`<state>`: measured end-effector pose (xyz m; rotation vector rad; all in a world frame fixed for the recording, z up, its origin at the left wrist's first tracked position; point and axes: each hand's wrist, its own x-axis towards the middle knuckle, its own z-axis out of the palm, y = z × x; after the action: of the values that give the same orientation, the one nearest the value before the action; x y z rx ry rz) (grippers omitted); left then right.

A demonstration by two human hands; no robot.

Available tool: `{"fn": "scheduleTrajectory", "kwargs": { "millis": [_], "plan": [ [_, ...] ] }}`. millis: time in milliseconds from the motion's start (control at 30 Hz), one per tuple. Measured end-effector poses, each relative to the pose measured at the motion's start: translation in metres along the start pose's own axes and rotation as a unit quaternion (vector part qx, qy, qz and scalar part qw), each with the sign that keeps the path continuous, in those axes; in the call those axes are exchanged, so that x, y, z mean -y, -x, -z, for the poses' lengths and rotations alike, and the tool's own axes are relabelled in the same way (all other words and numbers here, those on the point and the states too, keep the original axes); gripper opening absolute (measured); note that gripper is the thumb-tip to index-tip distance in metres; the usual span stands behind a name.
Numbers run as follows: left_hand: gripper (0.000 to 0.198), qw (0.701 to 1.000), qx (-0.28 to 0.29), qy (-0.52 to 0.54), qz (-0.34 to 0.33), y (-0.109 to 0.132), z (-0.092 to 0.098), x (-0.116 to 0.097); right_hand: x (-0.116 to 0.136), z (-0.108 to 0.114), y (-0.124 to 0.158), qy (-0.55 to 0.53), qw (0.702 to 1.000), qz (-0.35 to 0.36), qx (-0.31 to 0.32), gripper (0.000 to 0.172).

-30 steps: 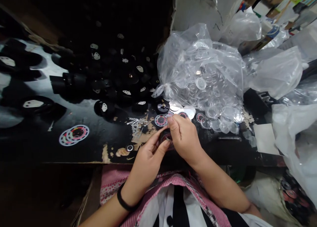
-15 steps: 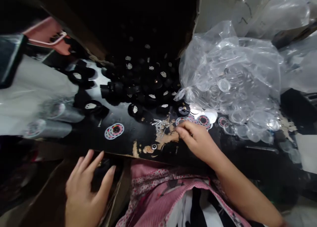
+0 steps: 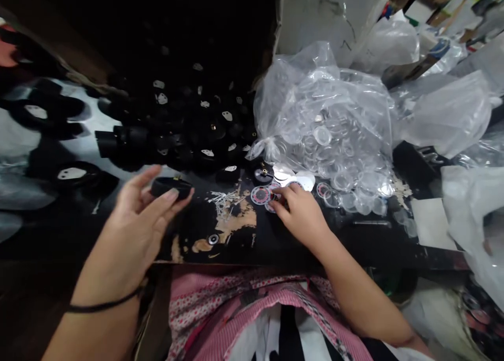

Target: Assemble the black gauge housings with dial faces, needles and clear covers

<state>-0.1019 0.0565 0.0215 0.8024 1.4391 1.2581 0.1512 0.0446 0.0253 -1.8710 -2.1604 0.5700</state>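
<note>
My left hand [image 3: 136, 222] is closed around a black round housing [image 3: 171, 187] with a small brass piece on top, held above the table's left part. My right hand [image 3: 303, 214] has thumb and forefinger pinched at the edge of a printed dial disc [image 3: 260, 195], grey with a red and black ring. More dials lie partly hidden under those fingers. Just behind them are plain white discs [image 3: 303, 180] and a black housing with a brass fitting [image 3: 263, 173]. Thin silvery pins [image 3: 221, 201] are heaped between my hands, and a small ring-shaped part [image 3: 213, 239] lies nearer the edge.
Many black housings [image 3: 129, 140] crowd the back left, before a dark open box. A clear plastic bag [image 3: 315, 98] with round transparent covers [image 3: 342, 180] stands at the back right. A thin metal rod [image 3: 372, 223] and a white card [image 3: 433, 223] lie on the right.
My left hand has risen from below the table's edge, where it was open and bare, and now holds a black housing. My right fingers have moved onto the dials. The view has swung right.
</note>
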Motion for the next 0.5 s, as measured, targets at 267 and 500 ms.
{"fn": "scheduleTrajectory", "kwargs": {
  "millis": [267, 500],
  "plan": [
    [0.033, 0.980, 0.041, 0.158, 0.118, 0.059, -0.023, 0.015, 0.012, -0.014, -0.019, 0.092, 0.995, 0.032, -0.021, 0.037],
    [0.032, 0.958, 0.062, 0.210, 0.185, 0.062, -0.036, 0.018, -0.016, -0.007, -0.014, 0.053, 0.991, 0.089, -0.085, 0.030]
  ]
}}
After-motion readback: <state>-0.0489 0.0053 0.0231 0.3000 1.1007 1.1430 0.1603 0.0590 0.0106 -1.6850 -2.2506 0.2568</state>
